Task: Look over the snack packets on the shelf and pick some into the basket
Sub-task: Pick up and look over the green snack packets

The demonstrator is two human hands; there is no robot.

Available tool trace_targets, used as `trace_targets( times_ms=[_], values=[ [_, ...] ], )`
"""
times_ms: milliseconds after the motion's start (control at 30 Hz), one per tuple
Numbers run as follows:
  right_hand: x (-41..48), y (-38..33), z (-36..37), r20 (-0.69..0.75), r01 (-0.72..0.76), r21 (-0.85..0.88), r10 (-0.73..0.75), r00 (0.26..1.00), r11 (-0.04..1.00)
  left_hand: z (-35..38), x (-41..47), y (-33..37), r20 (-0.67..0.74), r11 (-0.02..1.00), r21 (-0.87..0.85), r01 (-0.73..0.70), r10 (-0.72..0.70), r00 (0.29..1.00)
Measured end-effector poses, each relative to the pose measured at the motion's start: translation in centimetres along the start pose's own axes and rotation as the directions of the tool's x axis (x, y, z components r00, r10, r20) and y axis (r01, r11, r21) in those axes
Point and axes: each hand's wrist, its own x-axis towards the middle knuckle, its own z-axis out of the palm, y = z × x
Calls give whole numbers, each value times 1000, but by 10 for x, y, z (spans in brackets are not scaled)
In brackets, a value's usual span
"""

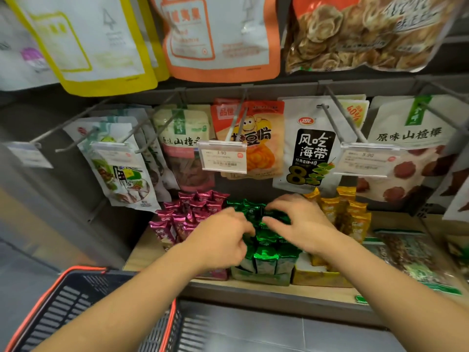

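Three open display boxes of small foil snack packets stand on the wooden shelf [142, 252]: magenta packets [189, 212] at left, green packets [266, 252] in the middle, yellow packets [350, 214] at right. Both my hands are over the green box. My left hand [223, 240] has its fingers curled down among the green packets. My right hand [297, 222] reaches in from the right, its fingers bent and pinching a green packet near the back. The dark basket [76, 301] with an orange rim hangs below the shelf at lower left, under my left forearm.
Larger snack bags hang on metal pegs above, among them a white seaweed bag [312, 148] and an orange bag [253, 130], with price tags [223, 156] in front. Flat green-edged packets [418, 260] lie on the shelf at right. Grey floor lies below.
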Motion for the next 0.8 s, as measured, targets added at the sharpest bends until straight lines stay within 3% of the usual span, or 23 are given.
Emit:
trace_targets(
  times_ms=[100,200,300,367,433,533,633,700,733,767,800],
  values=[
    [-15,-17,-3,226,152,-174,-110,968,973,14,-18,11,138,989,149,5,-26,990],
    [-30,-25,10,262,217,-270,-146,954,938,19,-19,15,115,977,207,39,-64,991],
    [-39,-26,19,214,185,-299,-123,969,936,10,-23,17,-4,966,257,31,-31,999],
    [-41,-26,23,191,169,-319,-111,975,933,-5,-32,23,-102,980,191,48,-29,994],
    [-41,-28,24,183,149,-328,-92,979,933,-29,-47,32,-195,990,112,88,-65,979],
    [-41,-33,21,202,133,-296,-74,977,946,-66,-72,48,-355,984,142,106,-49,934],
    [-43,-45,3,204,108,-157,-74,976,982,-90,-92,61,-426,994,2,109,-97,899],
    [-45,-60,-19,189,13,89,-30,982,996,-94,-100,69,-471,973,-199,122,-204,858],
    [-48,-69,-32,248,-87,290,13,969,953,-94,-102,73,-469,932,-331,144,-295,833],
    [-53,-80,-43,367,-229,506,32,930,831,-93,-102,76,-433,864,-472,172,-398,809],
    [-61,-90,-53,498,-380,666,-3,867,642,-90,-102,77,-376,768,-612,188,-491,786]
  ],
)
